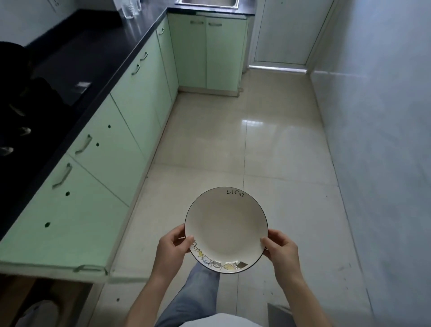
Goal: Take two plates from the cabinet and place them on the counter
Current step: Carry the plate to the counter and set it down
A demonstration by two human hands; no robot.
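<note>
A round white plate (225,227) with a thin dark rim, the word "Life" at its far edge and small cartoon figures along its near edge, is held level over the floor. My left hand (173,251) grips its left rim and my right hand (281,251) grips its right rim, thumbs on top. Whether a second plate lies beneath it is hidden. The black counter (98,46) runs along the left. An open cabinet door (70,235) swings out at the lower left, with the cabinet's dark inside (42,301) below it.
Pale green lower cabinets (140,98) line the left and far side. A steel sink (208,2) sits in the far counter, with clear glassware (130,9) near the corner. A white wall (377,140) bounds the right. Glossy tiled floor (256,144) stretches ahead.
</note>
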